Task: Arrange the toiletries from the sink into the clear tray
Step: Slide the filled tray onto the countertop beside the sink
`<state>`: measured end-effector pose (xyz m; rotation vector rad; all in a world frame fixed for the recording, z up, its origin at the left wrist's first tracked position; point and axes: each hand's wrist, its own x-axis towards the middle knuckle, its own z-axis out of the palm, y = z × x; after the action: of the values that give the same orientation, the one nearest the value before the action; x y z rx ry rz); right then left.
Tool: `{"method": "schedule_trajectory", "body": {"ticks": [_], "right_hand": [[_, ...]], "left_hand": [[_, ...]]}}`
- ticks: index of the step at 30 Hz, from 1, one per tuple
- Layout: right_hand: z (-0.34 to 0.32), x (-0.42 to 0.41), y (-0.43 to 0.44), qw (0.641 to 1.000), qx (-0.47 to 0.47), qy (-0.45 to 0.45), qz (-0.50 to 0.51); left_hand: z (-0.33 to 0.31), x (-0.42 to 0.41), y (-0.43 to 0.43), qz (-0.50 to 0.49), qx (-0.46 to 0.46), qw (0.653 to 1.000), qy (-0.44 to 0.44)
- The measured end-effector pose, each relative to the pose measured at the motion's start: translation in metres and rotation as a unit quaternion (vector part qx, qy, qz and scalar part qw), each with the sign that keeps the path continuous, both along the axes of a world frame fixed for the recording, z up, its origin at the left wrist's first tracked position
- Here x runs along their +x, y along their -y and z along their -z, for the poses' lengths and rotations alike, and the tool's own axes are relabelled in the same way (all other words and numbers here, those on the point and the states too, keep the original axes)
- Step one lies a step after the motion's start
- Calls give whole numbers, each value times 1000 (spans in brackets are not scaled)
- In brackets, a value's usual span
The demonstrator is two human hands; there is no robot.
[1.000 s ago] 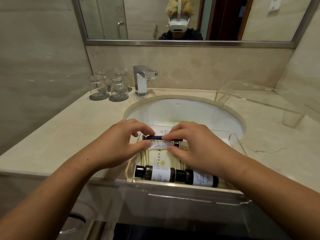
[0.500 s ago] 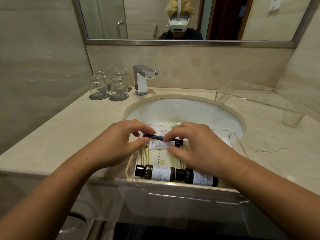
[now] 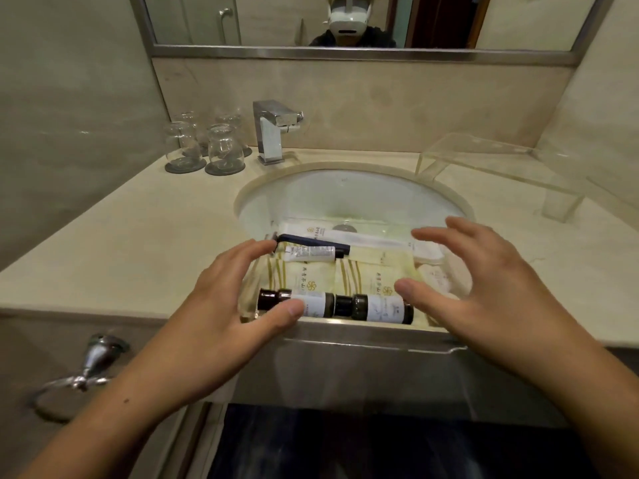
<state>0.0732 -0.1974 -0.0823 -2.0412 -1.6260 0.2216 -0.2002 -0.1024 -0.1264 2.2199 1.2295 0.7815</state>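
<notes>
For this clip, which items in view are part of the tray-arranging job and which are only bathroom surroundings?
Part of the job:
clear tray
two dark bottles
small white tube
blue razor
yellow striped sachets
white packet
sink
left hand and right hand, both open above the tray

Just surroundings:
upturned glasses
faucet
acrylic riser
towel ring
mirror

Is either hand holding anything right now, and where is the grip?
Nothing is held. The left hand and right hand hover open over the clear plastic tray; the small white tube lies free inside.
</notes>
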Motion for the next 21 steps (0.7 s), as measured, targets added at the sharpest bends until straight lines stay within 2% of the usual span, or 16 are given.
{"method": "schedule_trajectory", "body": {"ticks": [3, 7, 15, 21], "right_hand": [[10, 2, 18, 996, -4, -80, 27], [26, 4, 25, 988, 5, -157, 15], [37, 5, 25, 983, 34, -181, -11], [38, 15, 22, 979, 64, -194, 21]], "left_hand": [[6, 6, 15, -11, -9, 1000, 19], [8, 13, 23, -28, -5, 999, 22], [5, 18, 25, -32, -4, 999, 10], [-3, 41, 9, -11, -13, 1000, 3]]}}
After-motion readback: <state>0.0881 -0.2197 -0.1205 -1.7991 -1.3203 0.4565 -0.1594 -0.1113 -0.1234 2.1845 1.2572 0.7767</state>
